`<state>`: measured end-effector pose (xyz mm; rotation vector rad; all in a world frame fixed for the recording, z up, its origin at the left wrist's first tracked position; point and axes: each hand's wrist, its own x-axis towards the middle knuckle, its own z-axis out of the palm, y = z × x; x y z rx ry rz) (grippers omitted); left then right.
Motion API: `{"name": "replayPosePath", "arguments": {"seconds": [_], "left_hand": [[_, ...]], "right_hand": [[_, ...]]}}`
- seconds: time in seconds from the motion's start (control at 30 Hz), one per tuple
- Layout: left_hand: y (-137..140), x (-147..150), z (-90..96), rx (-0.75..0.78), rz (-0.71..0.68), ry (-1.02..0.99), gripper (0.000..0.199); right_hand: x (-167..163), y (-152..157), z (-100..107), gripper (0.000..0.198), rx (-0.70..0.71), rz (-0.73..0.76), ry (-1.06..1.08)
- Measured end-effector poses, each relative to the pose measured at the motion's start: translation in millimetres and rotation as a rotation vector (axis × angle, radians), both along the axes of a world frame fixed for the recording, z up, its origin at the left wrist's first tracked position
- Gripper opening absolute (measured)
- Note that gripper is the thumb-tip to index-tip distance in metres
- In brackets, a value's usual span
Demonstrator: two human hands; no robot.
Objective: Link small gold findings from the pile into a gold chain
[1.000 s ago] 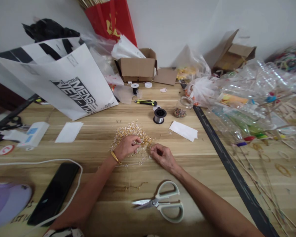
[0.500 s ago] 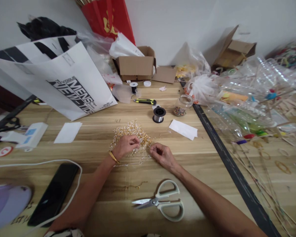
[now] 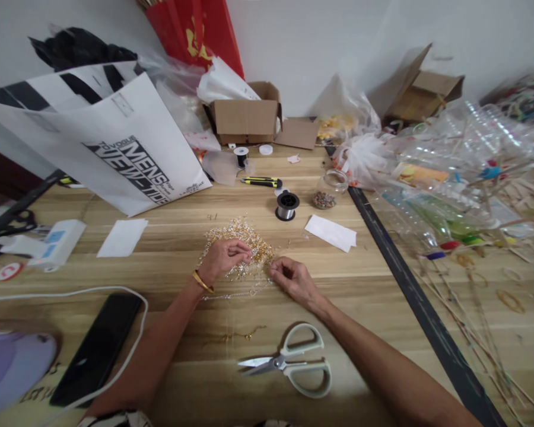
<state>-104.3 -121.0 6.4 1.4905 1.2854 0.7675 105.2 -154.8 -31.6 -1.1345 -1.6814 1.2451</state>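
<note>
We see only a slight change: the left hand (image 3: 220,261) has its fingers stretched a little straighter over the pile of gold and clear beads (image 3: 235,230), while the right hand (image 3: 296,281) stays at the pile's right edge. The left fingers sit close to the thumb, with a narrow gap; the right thumb and forefinger meet in a pinch. We cannot tell whether either holds a bead or thread. A silver chain (image 3: 231,296) lies just on the near side of the pile, and scissors (image 3: 279,363) lie nearer still. We judge the left hand the busier, working among the beads.
</note>
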Motion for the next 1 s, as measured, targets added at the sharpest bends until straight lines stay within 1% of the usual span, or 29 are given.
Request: {"name": "replayPosePath", "arguments": {"seconds": [0.07,0.27,0.37,0.47,0.53,1.0], "left_hand": [[0.0,0.4,-0.3,0.03,0.008,0.012,0.023],[-0.5,1.7,-0.8,0.19,-0.025,0.154,0.017],[-2.7,3.3,-3.0,0.276,-0.055,0.299,0.013],[-5.8,6.0,-3.4,0.384,-0.117,0.476,0.011],[-7.3,7.6,-2.4,0.423,-0.165,0.546,0.011],[-8.3,7.2,-1.0,0.472,-0.302,0.589,0.012]], "right_hand": [[-0.1,-0.2,1.2,0.016,0.002,0.004,-0.005],[-0.6,-0.1,1.6,0.015,0.01,0.001,-0.008],[-0.3,0.2,0.5,0.015,0.007,0.005,-0.015],[-0.1,0.3,-0.2,0.016,0.013,0.004,-0.019],[0.0,0.2,0.0,0.015,0.015,0.001,-0.023],[-0.1,-0.3,1.1,0.017,0.007,0.003,-0.019]]}}
